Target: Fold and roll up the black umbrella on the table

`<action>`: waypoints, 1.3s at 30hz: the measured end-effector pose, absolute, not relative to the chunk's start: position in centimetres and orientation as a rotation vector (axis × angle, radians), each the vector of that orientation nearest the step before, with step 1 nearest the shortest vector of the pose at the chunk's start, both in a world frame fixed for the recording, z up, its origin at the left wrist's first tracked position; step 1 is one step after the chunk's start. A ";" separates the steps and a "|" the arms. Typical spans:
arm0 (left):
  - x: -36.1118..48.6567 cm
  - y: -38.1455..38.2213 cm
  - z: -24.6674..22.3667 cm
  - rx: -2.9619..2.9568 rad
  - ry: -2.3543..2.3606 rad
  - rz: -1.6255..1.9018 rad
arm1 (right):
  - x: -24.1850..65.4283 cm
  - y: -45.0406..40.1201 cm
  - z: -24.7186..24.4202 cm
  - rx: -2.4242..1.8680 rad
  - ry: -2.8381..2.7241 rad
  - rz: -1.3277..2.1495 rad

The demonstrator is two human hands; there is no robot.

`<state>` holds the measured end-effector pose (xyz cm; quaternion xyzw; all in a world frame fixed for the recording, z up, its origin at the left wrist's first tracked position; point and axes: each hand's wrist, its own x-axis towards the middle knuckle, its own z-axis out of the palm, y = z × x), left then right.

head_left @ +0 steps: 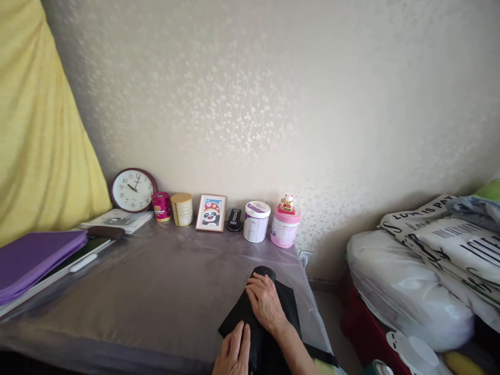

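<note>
A black cloth item, partly rolled or folded over, lies at the front right of the table; I cannot make out its exact kind. My right hand curls its fingers over the raised, rounded part of the cloth near its far end. Closer to me, my left hand lies on the cloth's left side with its fingers stretched out, its lower part cut off by the frame. A black strap sticks out to the right at the table's edge.
Along the wall stand a clock, a pink can, a yellow-lidded tub, a framed panda picture, a white canister and a pink tub. Purple folders lie left. Bagged bedding sits right, beyond the table edge.
</note>
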<state>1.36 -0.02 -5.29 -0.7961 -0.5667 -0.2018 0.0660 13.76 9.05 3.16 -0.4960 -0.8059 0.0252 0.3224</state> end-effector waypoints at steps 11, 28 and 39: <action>1.4 -0.7 -3.3 -2.499 -1.939 -0.506 | 23.7 6.9 1.1 -1.797 -1.471 0.220; 0.6 -2.2 -0.2 -2.623 -1.907 -0.669 | 22.4 3.0 2.5 -1.882 -1.399 0.386; 0.9 -2.5 0.4 -2.589 -1.966 -0.597 | 20.7 3.3 3.5 -1.748 -1.430 0.491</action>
